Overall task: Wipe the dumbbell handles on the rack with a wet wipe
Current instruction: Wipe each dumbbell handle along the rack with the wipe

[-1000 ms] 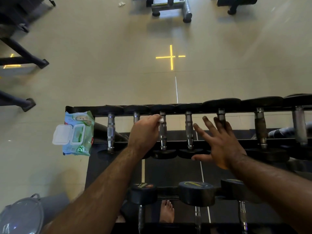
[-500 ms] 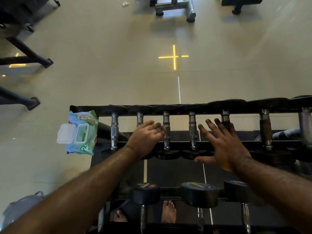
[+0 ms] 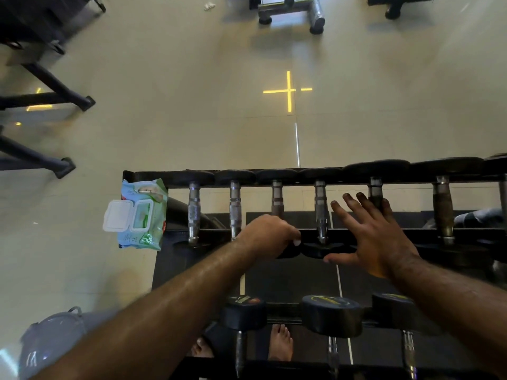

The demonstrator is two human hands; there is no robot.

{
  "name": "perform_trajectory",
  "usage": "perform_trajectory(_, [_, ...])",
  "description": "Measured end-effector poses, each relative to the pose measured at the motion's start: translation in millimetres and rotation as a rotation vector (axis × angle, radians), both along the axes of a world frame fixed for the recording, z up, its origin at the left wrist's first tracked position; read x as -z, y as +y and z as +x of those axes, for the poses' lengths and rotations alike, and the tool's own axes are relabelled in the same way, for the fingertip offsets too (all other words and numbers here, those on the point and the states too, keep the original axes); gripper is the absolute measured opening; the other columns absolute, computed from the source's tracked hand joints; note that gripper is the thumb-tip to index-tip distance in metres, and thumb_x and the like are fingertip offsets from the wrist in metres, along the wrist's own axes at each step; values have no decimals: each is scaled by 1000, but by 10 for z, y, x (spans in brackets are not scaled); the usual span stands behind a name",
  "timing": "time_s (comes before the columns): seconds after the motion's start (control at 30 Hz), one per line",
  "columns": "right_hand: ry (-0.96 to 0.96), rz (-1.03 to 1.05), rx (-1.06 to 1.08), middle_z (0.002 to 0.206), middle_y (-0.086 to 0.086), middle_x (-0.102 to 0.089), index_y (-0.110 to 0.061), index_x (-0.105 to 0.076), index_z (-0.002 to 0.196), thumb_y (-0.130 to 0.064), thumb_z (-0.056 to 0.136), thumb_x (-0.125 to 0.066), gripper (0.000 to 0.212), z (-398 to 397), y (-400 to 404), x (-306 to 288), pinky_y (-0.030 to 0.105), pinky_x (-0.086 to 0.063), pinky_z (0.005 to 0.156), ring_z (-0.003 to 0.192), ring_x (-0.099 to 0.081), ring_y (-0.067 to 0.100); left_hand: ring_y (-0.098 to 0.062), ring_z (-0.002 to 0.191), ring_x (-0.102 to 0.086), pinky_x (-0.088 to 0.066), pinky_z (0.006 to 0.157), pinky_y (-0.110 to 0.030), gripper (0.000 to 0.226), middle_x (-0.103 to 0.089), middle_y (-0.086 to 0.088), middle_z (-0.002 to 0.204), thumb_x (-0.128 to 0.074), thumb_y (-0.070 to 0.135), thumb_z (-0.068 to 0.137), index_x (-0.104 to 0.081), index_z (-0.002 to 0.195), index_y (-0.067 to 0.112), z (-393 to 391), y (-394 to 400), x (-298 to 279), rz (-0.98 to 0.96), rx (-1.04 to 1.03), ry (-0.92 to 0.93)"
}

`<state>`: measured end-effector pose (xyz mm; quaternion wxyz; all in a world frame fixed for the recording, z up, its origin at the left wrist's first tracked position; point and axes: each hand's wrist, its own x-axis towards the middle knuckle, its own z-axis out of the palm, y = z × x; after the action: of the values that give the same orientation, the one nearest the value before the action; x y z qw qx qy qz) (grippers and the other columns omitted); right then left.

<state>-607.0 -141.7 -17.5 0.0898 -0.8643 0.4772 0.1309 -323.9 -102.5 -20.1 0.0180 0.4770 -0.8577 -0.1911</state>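
White wipe (image 3: pixel 296 242) clenched in left hand (image 3: pixel 267 235) at third handle's (image 3: pixel 276 200) near end; handle runs away from fingers. Right hand (image 3: pixel 375 239) splayed.

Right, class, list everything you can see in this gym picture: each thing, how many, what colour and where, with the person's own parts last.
Dumbbell rack: one, black, across the lower half.
Upper-row dumbbells: seven handles visible, silver handles with black ends, side by side on the top tier.
Lower-row dumbbells: three, black ends, on the tier below.
Wet wipes pack: one, green and blue, white lid open, on the rack's left end.
Wet wipe: one, white, a corner showing in the left hand.
Gym equipment: several pieces, dark or silver, along the far and left edges of the floor.
Yellow cross: one, on the beige floor.
Left hand: grips the third handle with the wipe.
Right hand: fingers spread, at the fifth handle.
Bare feet: two, below the rack.
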Motion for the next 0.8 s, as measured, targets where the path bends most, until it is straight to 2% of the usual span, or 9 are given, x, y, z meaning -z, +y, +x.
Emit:
perform_trajectory(0.1, [1,4,-8,179,6,-5,-34,1,171,-112,68,-19,131,4,1,5,65,-4,131,165,-2,33,-17,96,-75,-63,87,-37,26,-78,-1,109,-70,18,97,-73,123,20,93,-275,-123,-261,-106,58])
perform_trajectory(0.2, [10,1,5,179,5,1,-35,5,170,-112,67,-20,132,12,16,-1,63,-1,131,165,3,32,-24,101,-75,-61,89,-40,24,-79,-3,109,-74,10,90,-77,113,16,144,-487,-100,-462,-60,-80])
perform_trajectory(0.3, [4,1,8,179,5,1,-35,8,170,-113,66,-19,132,9,17,-22,62,0,132,166,5,31,-20,104,-73,-59,93,-37,17,-77,1,106,-71,21,94,-75,111,22,54,-365,-82,-276,108,-195])
perform_trajectory(0.4, [-2,-6,-1,179,8,-7,-33,2,171,-113,67,-19,133,-2,17,-6,63,-4,131,165,0,33,-11,100,-71,-58,88,-30,25,-76,6,109,-66,29,101,-71,126,29,73,-140,-145,93,131,-106])
perform_trajectory(0.47, [-14,-13,0,179,10,-11,-32,-1,171,-113,67,-18,132,-6,9,13,65,-8,131,165,-4,34,-6,99,-72,-59,93,-31,25,-78,8,114,-66,27,102,-73,126,28,192,-87,-273,161,-61,43])
perform_trajectory(0.57, [2,-3,-10,179,8,-6,-33,1,171,-113,67,-18,133,-11,-4,6,64,-5,131,166,-2,34,-9,97,-74,-59,97,-34,23,-80,3,110,-66,26,102,-77,122,24,288,-23,-318,-89,-518,176])
perform_trajectory(0.63, [4,2,-11,180,7,-4,-33,2,171,-113,66,-18,133,-8,-5,3,64,-2,131,166,0,33,-13,94,-75,-61,95,-34,20,-80,0,105,-65,21,102,-77,119,19,130,98,-266,-129,-743,247])
perform_trajectory(0.73, [8,3,-10,179,8,-6,-33,2,170,-113,66,-11,132,-4,-11,1,64,-2,131,166,-1,33,-12,78,-71,-65,77,-37,11,-75,3,89,-62,25,104,-72,108,21,-257,367,-181,42,-896,270])
perform_trajectory(0.8, [18,9,-14,179,8,-7,-32,1,171,-112,66,-7,132,-3,-7,-3,64,-4,131,166,-3,34,-14,83,-72,-64,80,-36,13,-76,2,94,-65,21,102,-74,112,22,-386,478,-170,64,-881,223])
